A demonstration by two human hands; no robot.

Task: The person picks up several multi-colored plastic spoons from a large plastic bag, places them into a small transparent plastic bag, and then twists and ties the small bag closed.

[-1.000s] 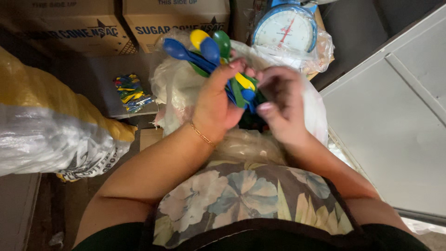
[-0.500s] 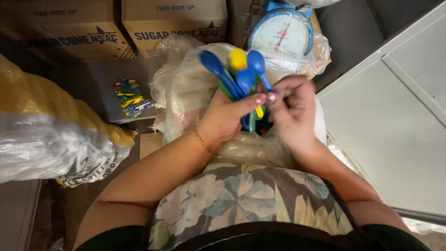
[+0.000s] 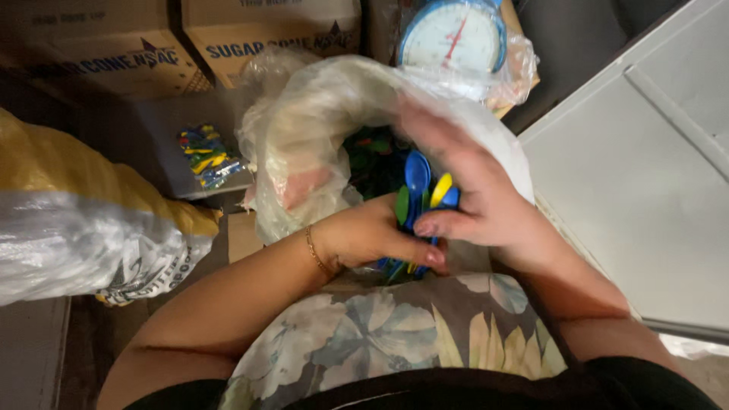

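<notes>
My left hand grips a bunch of small plastic spoons, blue, green and yellow, bowls up, just above my lap. My right hand is laid over the bunch from the right, fingers spread and touching the spoons. Behind both hands a large clear plastic bag gapes open with more coloured spoons dark inside it.
A blue-rimmed dial scale wrapped in plastic stands behind the bag. Two cardboard boxes sit at the back. A small packet of coloured spoons lies left. A yellow and clear sack fills the left; a white panel the right.
The spoon bunch has come down from in front of the scale to just above my lap. My right hand has opened from pinching at the bunch to lying over it.
</notes>
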